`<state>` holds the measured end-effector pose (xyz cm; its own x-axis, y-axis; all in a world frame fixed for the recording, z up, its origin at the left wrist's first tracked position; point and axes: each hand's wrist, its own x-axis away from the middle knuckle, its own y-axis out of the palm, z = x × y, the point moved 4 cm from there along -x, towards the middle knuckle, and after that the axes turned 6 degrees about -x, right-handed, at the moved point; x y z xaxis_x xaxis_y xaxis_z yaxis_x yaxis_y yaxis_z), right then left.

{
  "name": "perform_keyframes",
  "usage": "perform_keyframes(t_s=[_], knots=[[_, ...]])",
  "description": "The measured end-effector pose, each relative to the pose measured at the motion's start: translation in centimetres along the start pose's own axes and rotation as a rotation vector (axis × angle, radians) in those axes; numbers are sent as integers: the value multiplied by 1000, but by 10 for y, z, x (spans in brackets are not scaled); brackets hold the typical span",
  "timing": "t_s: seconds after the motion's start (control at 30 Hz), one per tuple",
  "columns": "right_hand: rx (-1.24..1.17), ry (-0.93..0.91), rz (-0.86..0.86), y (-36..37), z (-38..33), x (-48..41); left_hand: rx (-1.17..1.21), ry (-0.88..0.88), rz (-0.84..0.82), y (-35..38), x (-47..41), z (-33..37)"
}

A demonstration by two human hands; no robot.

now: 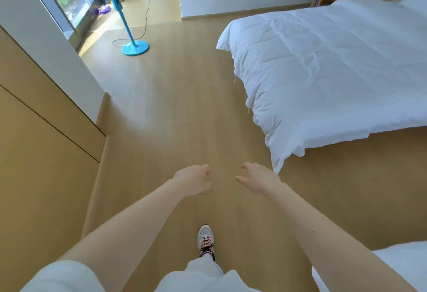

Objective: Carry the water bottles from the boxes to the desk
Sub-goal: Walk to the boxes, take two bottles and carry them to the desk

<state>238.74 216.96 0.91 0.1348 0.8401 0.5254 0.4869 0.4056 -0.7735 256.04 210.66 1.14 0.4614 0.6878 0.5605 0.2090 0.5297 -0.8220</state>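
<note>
No water bottle, box or desk shows in the head view. Both of my arms stretch forward over the wooden floor (175, 111). My left hand (193, 179) hangs with loosely curled fingers and holds nothing. My right hand (257, 179) is a short way to its right, fingers relaxed and slightly spread, also holding nothing. One foot in a grey sneaker (206, 242) is stepping forward below the hands.
A bed with a white duvet (335, 72) fills the right side. Wooden cabinet doors (41, 153) line the left. A blue standing fan (135, 46) with a trailing cord stands far left by a window. A second white bed corner (402, 261) sits at bottom right.
</note>
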Motion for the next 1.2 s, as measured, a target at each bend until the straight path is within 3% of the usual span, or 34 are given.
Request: perform_keyframes(t_s=[0.5, 0.9, 1.2], knots=[[180, -17, 37, -99, -122, -178, 58, 58, 30, -126, -147, -136], [263, -194, -30, -156, -212, -353, 113, -130, 61, -206, -242, -247], [232, -266, -55, -234, -255, -499, 91, -222, 60, -314, -346, -298]])
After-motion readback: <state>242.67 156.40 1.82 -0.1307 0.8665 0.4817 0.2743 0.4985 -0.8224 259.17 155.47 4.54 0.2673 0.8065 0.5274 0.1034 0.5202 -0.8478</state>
